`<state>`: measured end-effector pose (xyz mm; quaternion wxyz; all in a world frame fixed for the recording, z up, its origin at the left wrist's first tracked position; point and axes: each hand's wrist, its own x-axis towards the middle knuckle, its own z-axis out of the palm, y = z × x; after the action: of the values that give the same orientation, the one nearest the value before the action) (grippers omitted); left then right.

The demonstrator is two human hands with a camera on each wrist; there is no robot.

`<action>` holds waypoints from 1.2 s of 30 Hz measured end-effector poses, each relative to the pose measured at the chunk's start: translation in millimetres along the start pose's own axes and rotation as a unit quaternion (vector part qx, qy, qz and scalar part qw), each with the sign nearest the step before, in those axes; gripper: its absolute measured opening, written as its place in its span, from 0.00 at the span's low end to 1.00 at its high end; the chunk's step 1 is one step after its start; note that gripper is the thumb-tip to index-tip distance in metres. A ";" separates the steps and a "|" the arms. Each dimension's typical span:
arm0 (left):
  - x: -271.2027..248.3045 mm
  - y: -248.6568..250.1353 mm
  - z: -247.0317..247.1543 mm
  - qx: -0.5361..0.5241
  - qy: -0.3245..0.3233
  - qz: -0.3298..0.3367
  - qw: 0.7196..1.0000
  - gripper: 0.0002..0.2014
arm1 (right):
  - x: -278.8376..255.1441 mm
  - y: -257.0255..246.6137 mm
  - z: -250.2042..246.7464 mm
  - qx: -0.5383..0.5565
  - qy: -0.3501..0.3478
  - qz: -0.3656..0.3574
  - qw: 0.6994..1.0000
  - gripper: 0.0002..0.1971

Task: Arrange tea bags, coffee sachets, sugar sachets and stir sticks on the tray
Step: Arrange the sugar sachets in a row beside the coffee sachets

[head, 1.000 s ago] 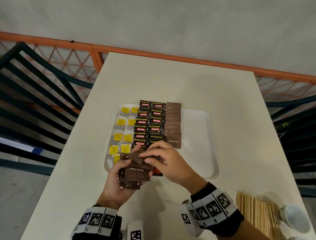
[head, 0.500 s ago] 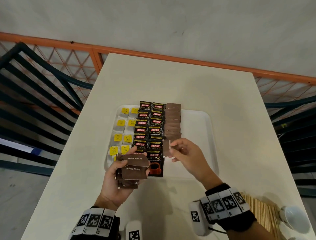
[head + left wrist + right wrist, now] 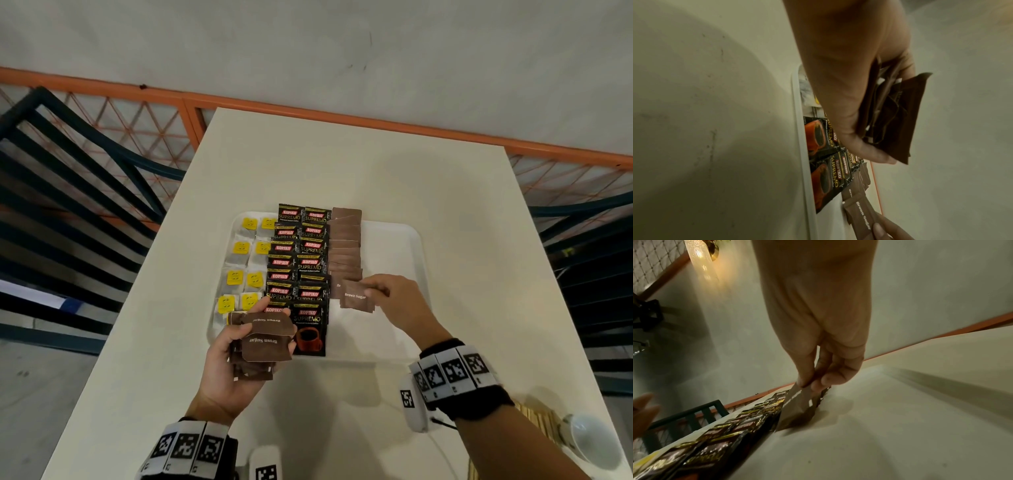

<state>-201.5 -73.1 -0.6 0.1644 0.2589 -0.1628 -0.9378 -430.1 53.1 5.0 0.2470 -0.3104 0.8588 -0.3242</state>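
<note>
Sugar sachet [image 3: 356, 296], drawn from the left hand's [image 3: 233, 363] gripped stack [image 3: 262, 346], now hangs pinched in the right hand [image 3: 399, 305] at the tray's [image 3: 394, 236] sugar column [image 3: 345, 245], extending the row.

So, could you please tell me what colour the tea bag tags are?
Yellow; the tea bag tags show best in the head view.
</note>
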 end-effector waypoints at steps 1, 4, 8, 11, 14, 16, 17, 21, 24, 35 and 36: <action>0.1 -0.1 0.4 0.002 0.001 -0.001 1.000 0.41 | 1.9 -0.1 2.1 -0.002 -0.004 -0.002 1.000 0.12; 0.5 -1.3 2.1 0.007 -0.001 -0.005 1.000 0.42 | 6.5 -2.1 9.1 -0.003 -0.001 0.004 1.000 0.11; 0.9 -1.7 3.8 0.008 -0.010 -0.014 1.000 0.41 | 11.7 -1.3 19.3 -0.003 0.031 0.020 0.999 0.10; 1.4 -1.2 3.4 0.005 -0.017 -0.020 1.000 0.42 | 15.2 3.8 26.2 -0.016 0.048 0.027 0.998 0.11; 1.9 -1.9 3.0 0.004 -0.026 -0.021 0.999 0.40 | 14.7 5.8 29.2 -0.018 0.065 0.026 0.997 0.12; 2.5 -2.9 2.9 -0.002 -0.030 -0.022 0.999 0.39 | 11.9 4.9 29.9 -0.020 0.079 0.029 0.996 0.14; 2.7 -3.3 2.8 -0.006 -0.031 -0.022 0.999 0.38 | 9.3 2.9 30.2 -0.022 0.090 0.032 0.995 0.15; 3.8 -5.3 2.5 0.002 -0.036 -0.021 0.999 0.39 | -11.9 -22.1 34.4 0.003 0.059 0.006 0.998 0.12; 5.2 -6.7 1.8 0.018 -0.022 -0.016 0.999 0.41 | -33.2 -45.9 43.3 0.082 -0.106 0.018 0.991 0.12; 3.5 -10.8 -1.1 0.095 0.028 -0.025 0.995 0.34 | -60.1 -66.8 40.7 0.344 -0.201 0.066 0.915 0.09; 3.6 -11.7 -0.1 0.091 0.030 -0.029 0.995 0.33 | -59.9 -65.9 40.3 0.311 -0.188 0.049 0.930 0.09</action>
<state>-207.0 -64.0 -6.8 0.1174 0.3059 -0.2348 -0.9151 -339.3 39.0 38.3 0.5036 -0.2310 0.6667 -0.4985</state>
